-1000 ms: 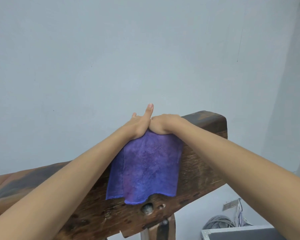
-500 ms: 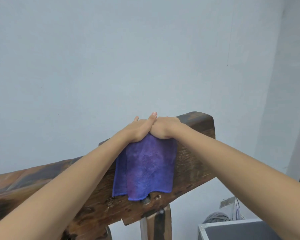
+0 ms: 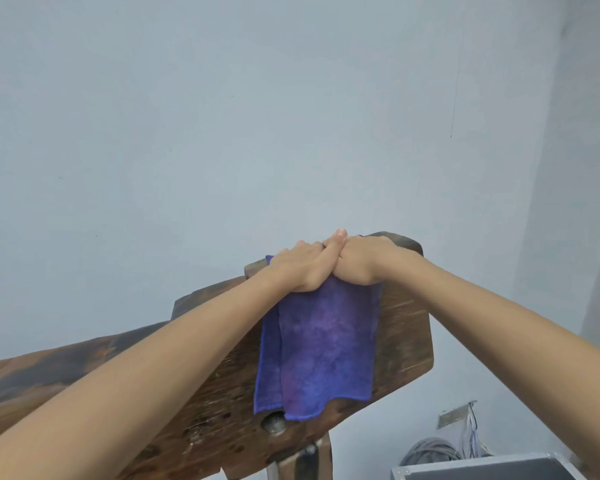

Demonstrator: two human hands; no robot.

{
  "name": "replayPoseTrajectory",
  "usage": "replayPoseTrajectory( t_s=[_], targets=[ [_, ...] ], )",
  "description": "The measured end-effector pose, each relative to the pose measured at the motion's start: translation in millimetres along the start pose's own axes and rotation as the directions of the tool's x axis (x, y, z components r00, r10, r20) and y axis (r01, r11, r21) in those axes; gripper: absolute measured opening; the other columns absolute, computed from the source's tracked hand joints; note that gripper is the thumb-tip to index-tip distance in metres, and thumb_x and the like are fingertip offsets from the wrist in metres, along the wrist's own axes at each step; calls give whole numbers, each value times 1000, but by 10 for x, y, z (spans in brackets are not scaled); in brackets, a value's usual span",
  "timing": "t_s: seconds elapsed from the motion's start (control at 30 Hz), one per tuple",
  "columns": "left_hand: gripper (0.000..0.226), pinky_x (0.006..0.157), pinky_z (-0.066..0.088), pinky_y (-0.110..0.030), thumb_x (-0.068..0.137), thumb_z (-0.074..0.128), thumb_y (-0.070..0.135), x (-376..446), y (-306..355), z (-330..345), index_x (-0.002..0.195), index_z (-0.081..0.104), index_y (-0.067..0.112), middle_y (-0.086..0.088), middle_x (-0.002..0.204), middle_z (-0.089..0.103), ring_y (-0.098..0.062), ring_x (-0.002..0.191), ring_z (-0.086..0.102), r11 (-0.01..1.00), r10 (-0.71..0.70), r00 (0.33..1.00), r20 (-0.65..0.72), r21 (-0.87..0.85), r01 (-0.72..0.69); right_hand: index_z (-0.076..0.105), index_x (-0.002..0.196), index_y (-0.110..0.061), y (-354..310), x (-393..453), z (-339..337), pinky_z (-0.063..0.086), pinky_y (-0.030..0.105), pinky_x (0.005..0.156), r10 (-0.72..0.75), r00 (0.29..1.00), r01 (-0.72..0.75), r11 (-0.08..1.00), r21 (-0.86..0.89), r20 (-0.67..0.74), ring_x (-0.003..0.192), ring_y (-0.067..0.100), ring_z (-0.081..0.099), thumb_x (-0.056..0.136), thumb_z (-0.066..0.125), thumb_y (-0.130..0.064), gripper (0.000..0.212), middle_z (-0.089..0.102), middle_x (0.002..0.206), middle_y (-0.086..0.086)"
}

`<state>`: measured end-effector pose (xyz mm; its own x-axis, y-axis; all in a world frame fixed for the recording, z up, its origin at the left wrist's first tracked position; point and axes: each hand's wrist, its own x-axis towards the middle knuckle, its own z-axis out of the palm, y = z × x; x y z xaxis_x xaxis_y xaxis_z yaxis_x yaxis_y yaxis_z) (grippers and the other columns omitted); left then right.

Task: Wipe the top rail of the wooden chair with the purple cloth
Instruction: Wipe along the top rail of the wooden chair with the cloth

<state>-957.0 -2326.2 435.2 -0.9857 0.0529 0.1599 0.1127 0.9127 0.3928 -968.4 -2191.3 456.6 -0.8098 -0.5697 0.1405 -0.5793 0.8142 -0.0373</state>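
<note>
The dark wooden chair's top rail (image 3: 404, 327) runs from the lower left up to its right end near centre. A purple cloth (image 3: 321, 351) hangs over the rail's top edge and down its near face. My left hand (image 3: 300, 265) and my right hand (image 3: 361, 259) lie side by side on the rail's top, both pressing the cloth down. The fingers curl over the far side and are mostly hidden. The hands sit close to the rail's right end.
A pale blue wall fills the background. A chair post (image 3: 302, 459) drops below the rail. At the lower right are a grey box (image 3: 482, 471), a coil of grey cable (image 3: 430, 452) and some hanging wires (image 3: 470, 431).
Both hands and the cloth have slid right along the rail toward its right end. The left thumb, raised a second ago, has dropped flatter.
</note>
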Motion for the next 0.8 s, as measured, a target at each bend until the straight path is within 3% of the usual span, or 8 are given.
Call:
replayPoseTrajectory(
  t_s=[0.13, 0.27, 0.37, 0.43, 0.5, 0.6, 0.7, 0.8],
  targets=[
    [80, 120, 21, -47, 95, 1, 71, 275, 81, 20, 152, 43, 33, -8, 156, 45, -30, 144, 38, 993, 6, 999, 51, -119, 0, 51, 147, -44, 219, 147, -68, 37, 46, 113, -20, 995, 13, 997, 72, 95, 143, 22, 48, 105, 17, -53, 55, 52, 156, -8],
    [75, 124, 8, -48, 98, 2, 68, 498, 171, 41, 154, 37, 33, -5, 164, 32, -29, 153, 21, 984, 39, 996, 80, -179, -24, 48, 151, -42, 370, 209, -125, 33, 45, 115, 22, 994, -30, 997, 71, 110, 145, 27, 45, 106, 19, -51, 54, 48, 160, -2],
    [77, 123, 10, -43, 99, 4, 67, 624, 280, 54, 152, 42, 27, -6, 162, 35, -26, 151, 26, 977, 60, 993, 100, -211, -38, 50, 151, -39, 463, 218, -149, 35, 47, 115, 134, 986, -138, 990, 40, 101, 144, 30, 46, 105, 20, -53, 57, 49, 159, 0],
    [76, 116, 17, -38, 99, 8, 68, 649, 351, 58, 148, 49, 27, -6, 158, 42, -25, 146, 35, 968, 97, 990, 98, -239, -71, 53, 148, -37, 517, 190, -131, 38, 48, 112, 241, 970, -242, 970, 15, 38, 141, 30, 50, 100, 20, -58, 62, 53, 155, -1],
    [73, 111, 21, -36, 98, 11, 69, 639, 407, 63, 143, 55, 31, -3, 153, 49, -23, 141, 42, 958, 167, 981, 103, -253, -137, 57, 143, -36, 560, 117, -84, 40, 47, 99, 304, 951, -302, 953, 37, -51, 134, 31, 55, 97, 19, -60, 64, 59, 148, 0],
    [69, 117, 24, -36, 101, 16, 65, 561, 480, 77, 142, 57, 27, -1, 149, 53, -18, 138, 46, 925, 293, 947, 131, -288, -247, 63, 132, -37, 593, -21, 5, 39, 45, 87, 320, 932, -307, 947, 98, -170, 121, 32, 61, 97, 24, -56, 56, 67, 136, 1],
    [63, 121, 24, -38, 105, 22, 58, 463, 510, 76, 146, 53, 21, 0, 152, 51, -13, 139, 44, 894, 369, 916, 158, -329, -304, 64, 126, -42, 582, -104, 58, 44, 44, 87, 317, 921, -289, 945, 152, -224, 117, 30, 62, 93, 31, -49, 46, 69, 128, -2],
    [63, 120, 27, -39, 102, 25, 59, 393, 487, 79, 144, 53, 20, 2, 147, 54, -12, 137, 47, 875, 436, 883, 172, -309, -372, 59, 134, -42, 549, -149, 125, 42, 43, 93, 331, 904, -290, 940, 181, -269, 122, 30, 57, 94, 34, -46, 48, 65, 130, 0]
  ],
)
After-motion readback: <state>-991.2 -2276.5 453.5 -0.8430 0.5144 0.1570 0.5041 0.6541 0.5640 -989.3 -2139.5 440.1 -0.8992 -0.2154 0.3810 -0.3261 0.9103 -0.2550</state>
